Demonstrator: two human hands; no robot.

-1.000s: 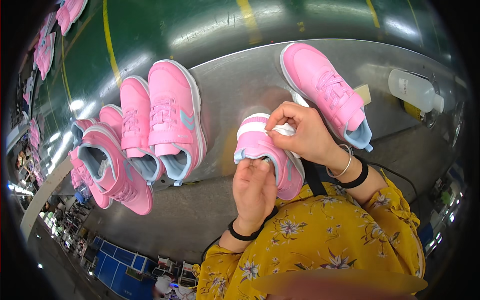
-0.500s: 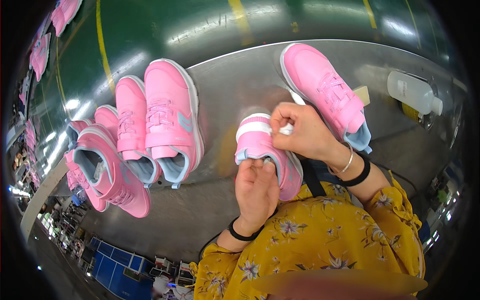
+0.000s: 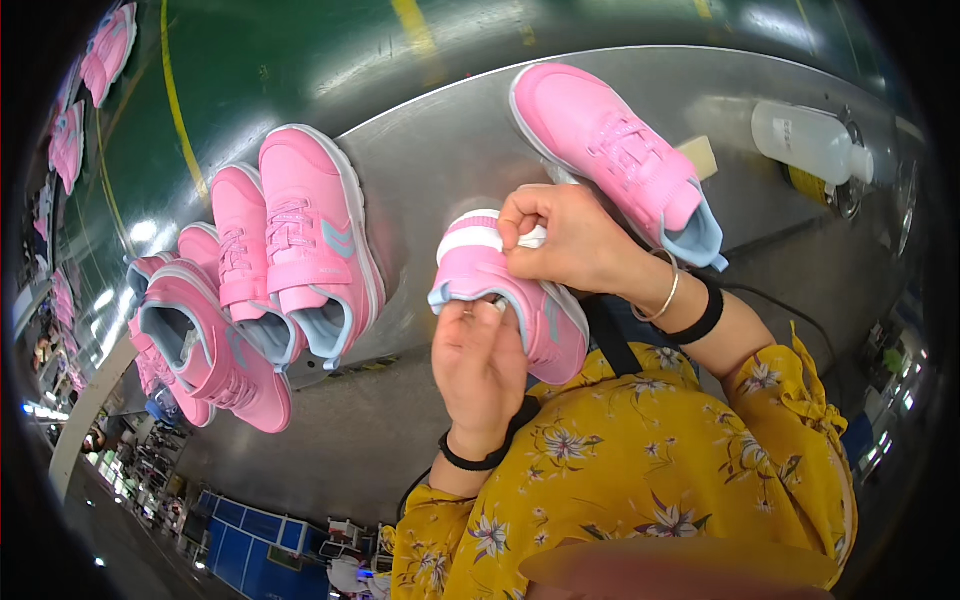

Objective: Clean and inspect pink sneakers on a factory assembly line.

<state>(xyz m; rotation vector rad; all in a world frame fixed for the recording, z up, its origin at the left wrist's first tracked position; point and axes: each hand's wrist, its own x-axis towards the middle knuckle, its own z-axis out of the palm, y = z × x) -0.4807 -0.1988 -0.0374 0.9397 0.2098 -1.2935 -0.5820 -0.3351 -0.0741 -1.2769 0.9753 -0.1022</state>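
Observation:
A pink sneaker [image 3: 475, 272] with a white sole band and pale blue lining is held heel up in front of me. My left hand [image 3: 480, 372] grips it from below, its fingers tucked into the shoe opening. With thumb and fingers pinched, my right hand [image 3: 575, 240] holds a small white cloth [image 3: 533, 238] against the side of the heel near the white band. Most of the cloth is hidden in the fingers. Just beyond that hand lies another pink sneaker [image 3: 622, 150], toe pointing away.
Several pink sneakers [image 3: 312, 225] stand on the left of the metal table [image 3: 420, 150]. At the right are a pale block [image 3: 697, 157] and a translucent plastic bottle [image 3: 808, 140] lying on its side. Green floor [image 3: 300, 50] with yellow lines lies beyond the table edge.
The whole view has shifted, so the table and shoes appear further left. Both hands keep their hold on the sneaker and the cloth, with little change between them.

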